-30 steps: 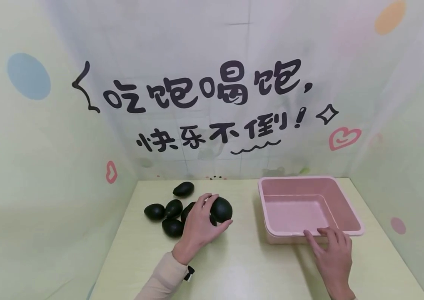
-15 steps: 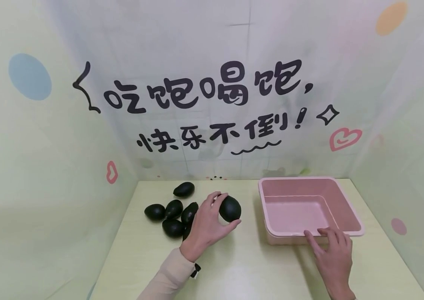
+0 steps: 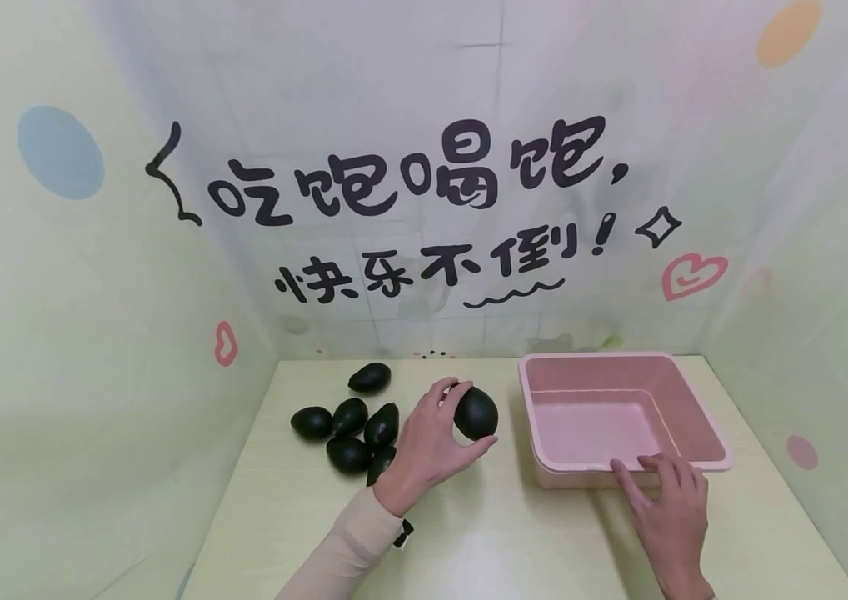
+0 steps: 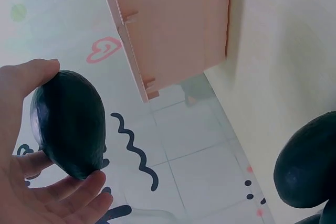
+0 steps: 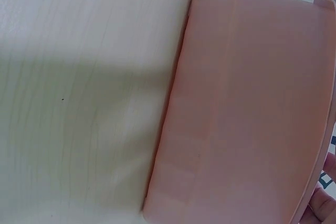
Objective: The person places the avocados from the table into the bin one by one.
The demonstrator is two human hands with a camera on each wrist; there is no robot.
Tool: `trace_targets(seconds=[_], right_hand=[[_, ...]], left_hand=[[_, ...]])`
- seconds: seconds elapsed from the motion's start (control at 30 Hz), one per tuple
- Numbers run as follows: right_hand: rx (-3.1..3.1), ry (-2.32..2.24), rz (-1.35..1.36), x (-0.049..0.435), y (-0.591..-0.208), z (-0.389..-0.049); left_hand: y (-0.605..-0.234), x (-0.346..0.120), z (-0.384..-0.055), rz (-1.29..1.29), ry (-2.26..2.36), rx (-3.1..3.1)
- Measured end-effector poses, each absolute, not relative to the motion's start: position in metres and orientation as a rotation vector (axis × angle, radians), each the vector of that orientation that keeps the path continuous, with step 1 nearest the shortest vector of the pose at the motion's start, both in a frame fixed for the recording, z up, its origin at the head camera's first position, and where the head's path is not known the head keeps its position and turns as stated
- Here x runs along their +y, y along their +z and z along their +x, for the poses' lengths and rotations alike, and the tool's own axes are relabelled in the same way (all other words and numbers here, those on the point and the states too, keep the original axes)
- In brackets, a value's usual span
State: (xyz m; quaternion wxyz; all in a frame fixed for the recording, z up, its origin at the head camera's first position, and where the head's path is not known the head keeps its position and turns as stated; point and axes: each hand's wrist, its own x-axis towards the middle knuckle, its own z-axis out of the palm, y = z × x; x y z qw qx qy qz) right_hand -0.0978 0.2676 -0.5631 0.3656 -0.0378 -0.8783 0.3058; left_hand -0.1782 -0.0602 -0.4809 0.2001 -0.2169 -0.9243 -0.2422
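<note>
My left hand holds a dark green avocado above the table, between the avocados and the bin. In the left wrist view, the thumb is on one side of the held avocado and the fingers are on the other. A pink plastic bin stands at the right, with no contents visible inside. On its front rim rest the thumb and fingertips of my right hand. The right wrist view shows mostly the bin's outer wall, with fingertips at the rim on the right edge.
Several more avocados lie in a loose group on the left of the pale table, one of them partly hidden by my left wrist. A single avocado lies farther back. A printed cloth wall stands behind the table.
My left hand has carried the avocado to the right, away from the group, uncovering more of the others. The right hand and the bin stay where they were.
</note>
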Motion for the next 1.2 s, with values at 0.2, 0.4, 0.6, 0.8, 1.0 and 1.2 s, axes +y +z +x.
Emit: trace_targets(seconds=[0.2,0.4,0.6,0.8,1.0,1.2], right_hand=[[-2.244,0.787,-0.087,0.268,-0.564,-0.100],[-2.269,0.773,-0.099,0.268,-0.561,-0.101],[-2.298,0.784,-0.142,0.268,-0.560,-0.100],[-2.295,0.780,-0.135,0.268,-0.561,-0.100],[-2.294,0.776,-0.132,0.267,-0.560,-0.100],[-2.264,0.774,-0.111,0.266,-0.560,-0.099]], left_hand=[[-0.477,-0.054,-0.181,-0.651,-0.673,-2.582],[-0.476,-0.050,-0.183,-0.668,-0.663,-2.581],[-0.476,-0.046,-0.183,-0.695,-0.662,-2.613],[-0.476,-0.040,-0.185,-0.726,-0.667,-2.634],[-0.475,-0.033,-0.189,-0.753,-0.628,-2.636],[-0.474,-0.025,-0.190,-0.776,-0.627,-2.642]])
